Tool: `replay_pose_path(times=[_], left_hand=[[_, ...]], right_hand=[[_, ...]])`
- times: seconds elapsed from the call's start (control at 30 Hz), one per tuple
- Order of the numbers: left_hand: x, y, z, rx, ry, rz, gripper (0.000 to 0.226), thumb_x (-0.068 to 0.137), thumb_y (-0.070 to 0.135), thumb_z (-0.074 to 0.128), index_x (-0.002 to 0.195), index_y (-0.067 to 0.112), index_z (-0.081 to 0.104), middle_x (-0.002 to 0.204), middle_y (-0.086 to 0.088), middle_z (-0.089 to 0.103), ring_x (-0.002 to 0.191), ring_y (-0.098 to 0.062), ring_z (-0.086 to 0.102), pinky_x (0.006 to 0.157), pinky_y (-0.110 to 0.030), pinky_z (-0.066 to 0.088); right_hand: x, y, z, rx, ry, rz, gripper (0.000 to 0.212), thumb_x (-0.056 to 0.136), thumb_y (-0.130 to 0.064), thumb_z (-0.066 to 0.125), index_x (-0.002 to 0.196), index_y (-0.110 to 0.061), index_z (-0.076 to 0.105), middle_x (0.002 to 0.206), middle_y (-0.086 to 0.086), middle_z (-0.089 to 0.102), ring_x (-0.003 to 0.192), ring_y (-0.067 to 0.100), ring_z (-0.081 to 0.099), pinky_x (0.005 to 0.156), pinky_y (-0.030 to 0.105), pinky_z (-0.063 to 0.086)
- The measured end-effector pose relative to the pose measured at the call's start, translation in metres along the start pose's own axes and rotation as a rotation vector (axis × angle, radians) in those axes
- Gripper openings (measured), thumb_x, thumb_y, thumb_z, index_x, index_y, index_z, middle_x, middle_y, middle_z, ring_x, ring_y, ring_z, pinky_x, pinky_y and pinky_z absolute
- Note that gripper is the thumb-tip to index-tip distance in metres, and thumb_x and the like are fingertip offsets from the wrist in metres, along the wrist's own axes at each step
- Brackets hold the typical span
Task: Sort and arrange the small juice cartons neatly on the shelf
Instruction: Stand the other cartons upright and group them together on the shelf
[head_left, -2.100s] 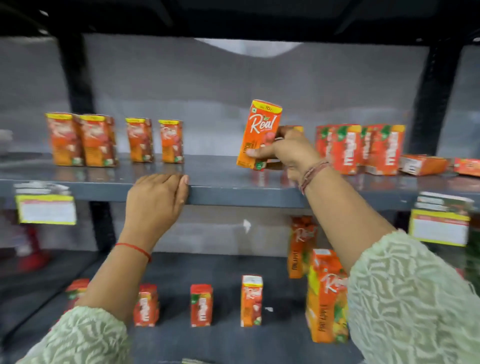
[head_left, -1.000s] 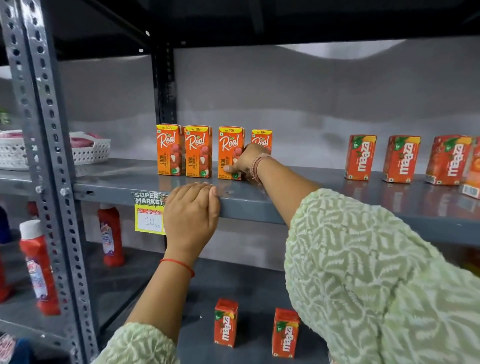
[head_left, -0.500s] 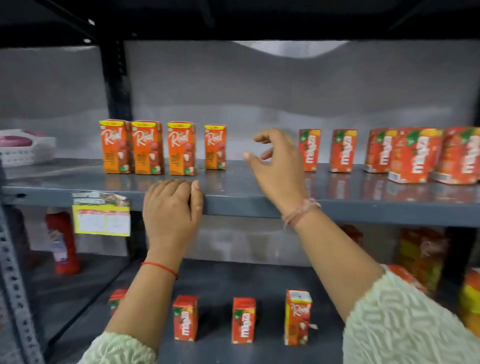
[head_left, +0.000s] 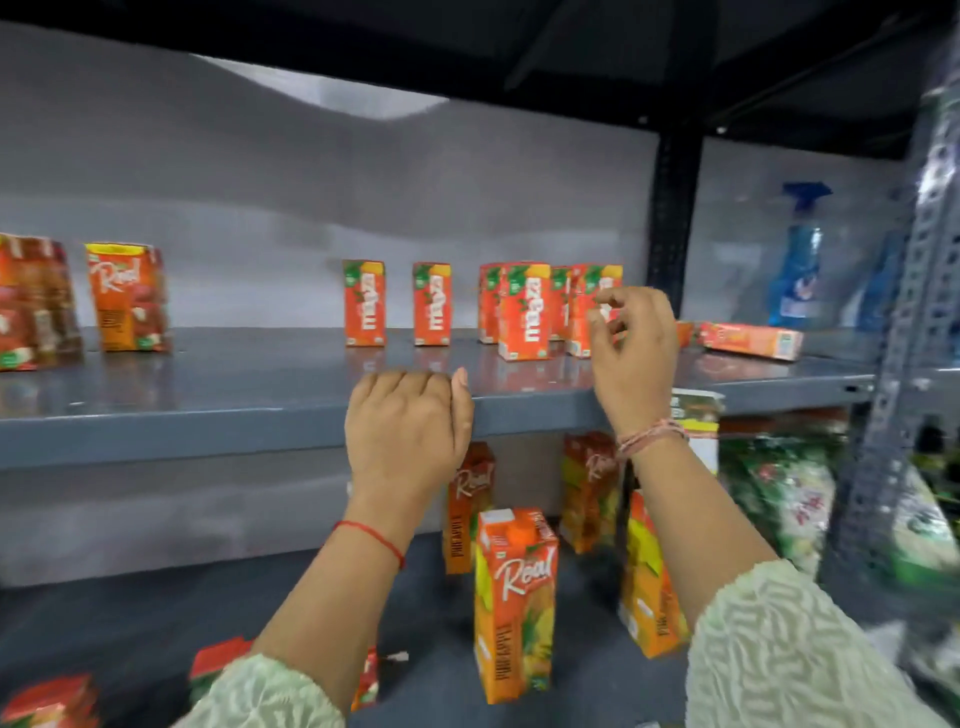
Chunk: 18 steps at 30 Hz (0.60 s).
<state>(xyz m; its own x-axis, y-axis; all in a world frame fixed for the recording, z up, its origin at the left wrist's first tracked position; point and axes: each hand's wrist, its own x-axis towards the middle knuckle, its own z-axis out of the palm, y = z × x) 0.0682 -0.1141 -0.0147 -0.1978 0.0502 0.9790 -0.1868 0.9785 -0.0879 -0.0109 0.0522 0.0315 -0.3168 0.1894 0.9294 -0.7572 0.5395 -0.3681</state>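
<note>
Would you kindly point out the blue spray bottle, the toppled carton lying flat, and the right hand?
blue spray bottle (head_left: 795, 275), head view, on its body.
toppled carton (head_left: 750, 340), head view, on its long side face.
right hand (head_left: 631, 358), head view, on its back.

Cartons (head_left: 523, 310) on shelf (head_left: 234, 410), upright.

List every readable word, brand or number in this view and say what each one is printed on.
"Real": small carton on the upper shelf, left.
"maaza", printed sideways: small upright cartons mid-shelf.
"Real": tall carton on the lower shelf.
"PINEAPPLE", sideways on that tall carton, only partly legible.
Unreadable through blur: the shelf-edge tag, the flat-lying carton, the blue spray bottle and the far-left cartons.
</note>
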Motion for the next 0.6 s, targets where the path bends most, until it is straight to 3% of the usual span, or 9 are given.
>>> replay_pose_path(times=[0.23, 0.37, 0.53, 0.6], left_hand=[[0.002, 0.035, 0.01, 0.027, -0.006, -0.063, 0.046, 0.091, 0.023, 0.041, 0.053, 0.009, 0.062, 0.054, -0.008, 0.064, 0.053, -0.027, 0.06, 0.062, -0.034, 0.032], [0.0, 0.038, 0.011, 0.036, 0.015, -0.064, 0.044, 0.091, 0.023, 0.043, 0.056, 0.007, 0.064, 0.056, -0.008, 0.066, 0.053, -0.027, 0.06, 0.062, -0.032, 0.036], [-0.003, 0.035, 0.013, 0.026, 0.054, -0.042, 0.043, 0.092, 0.023, 0.042, 0.062, 0.005, 0.068, 0.06, -0.008, 0.068, 0.055, -0.027, 0.062, 0.063, -0.032, 0.04], [-0.003, 0.036, 0.014, 0.034, 0.059, -0.052, 0.043, 0.092, 0.022, 0.043, 0.061, 0.005, 0.067, 0.06, -0.009, 0.068, 0.054, -0.027, 0.061, 0.062, -0.032, 0.04]], right_hand=[[0.064, 0.062, -0.03, -0.186, -0.061, 0.272, 0.026, 0.088, -0.008, 0.05, 0.101, 0.0, 0.071, 0.109, 0.023, 0.068, 0.105, 0.035, 0.061, 0.088, 0.029, 0.042], [0.078, 0.098, -0.031, -0.402, -0.261, 0.427, 0.032, 0.094, -0.018, 0.046, 0.111, 0.003, 0.065, 0.119, 0.024, 0.065, 0.113, 0.036, 0.058, 0.094, 0.033, 0.045], [0.087, 0.13, -0.045, -0.69, -0.067, 0.527, 0.035, 0.09, -0.021, 0.049, 0.113, 0.002, 0.061, 0.127, 0.025, 0.051, 0.118, 0.04, 0.045, 0.097, 0.043, 0.04], [0.091, 0.141, -0.051, -0.764, -0.12, 0.637, 0.041, 0.089, -0.024, 0.048, 0.121, 0.001, 0.054, 0.135, 0.028, 0.041, 0.124, 0.043, 0.039, 0.103, 0.047, 0.035]])
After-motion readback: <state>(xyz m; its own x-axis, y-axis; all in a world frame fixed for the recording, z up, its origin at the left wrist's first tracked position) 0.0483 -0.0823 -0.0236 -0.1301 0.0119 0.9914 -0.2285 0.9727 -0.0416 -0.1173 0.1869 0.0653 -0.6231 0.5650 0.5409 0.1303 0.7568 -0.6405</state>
